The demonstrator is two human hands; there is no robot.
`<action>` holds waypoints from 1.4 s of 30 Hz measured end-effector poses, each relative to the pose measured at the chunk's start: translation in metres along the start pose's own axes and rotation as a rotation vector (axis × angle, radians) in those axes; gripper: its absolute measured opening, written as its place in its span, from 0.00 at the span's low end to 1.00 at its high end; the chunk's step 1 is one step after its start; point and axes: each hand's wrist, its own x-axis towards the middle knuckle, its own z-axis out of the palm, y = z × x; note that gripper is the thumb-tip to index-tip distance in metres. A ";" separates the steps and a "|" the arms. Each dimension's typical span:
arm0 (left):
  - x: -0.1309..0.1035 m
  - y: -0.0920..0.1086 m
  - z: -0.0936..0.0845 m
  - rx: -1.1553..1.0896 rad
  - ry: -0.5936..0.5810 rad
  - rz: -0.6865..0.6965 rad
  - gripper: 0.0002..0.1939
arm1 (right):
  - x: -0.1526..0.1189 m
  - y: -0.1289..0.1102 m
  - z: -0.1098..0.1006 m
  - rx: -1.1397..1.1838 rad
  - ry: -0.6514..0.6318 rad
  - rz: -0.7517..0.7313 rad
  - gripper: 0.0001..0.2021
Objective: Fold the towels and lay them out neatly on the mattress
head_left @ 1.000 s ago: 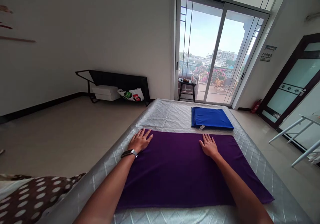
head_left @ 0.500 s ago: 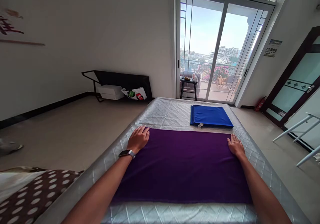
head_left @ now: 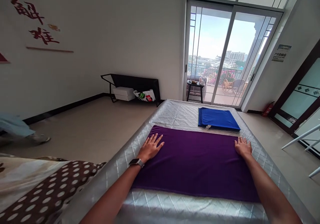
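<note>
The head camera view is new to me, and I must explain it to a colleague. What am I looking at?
No machine here: the left hand and right hand are a person's own, bare, with a watch on the left arm. The camera is worn on that person's head, looking forward and down. A purple cloth lies spread on a silver quilted cover, with a folded blue cloth beyond it. The left hand rests spread open on the purple cloth, gripping nothing. The right hand is at its far right corner; whether it grips there is hard to tell.
</note>
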 end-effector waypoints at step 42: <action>-0.018 0.019 -0.023 -0.026 0.242 0.115 0.26 | -0.074 0.037 0.002 0.064 -0.130 -0.084 0.32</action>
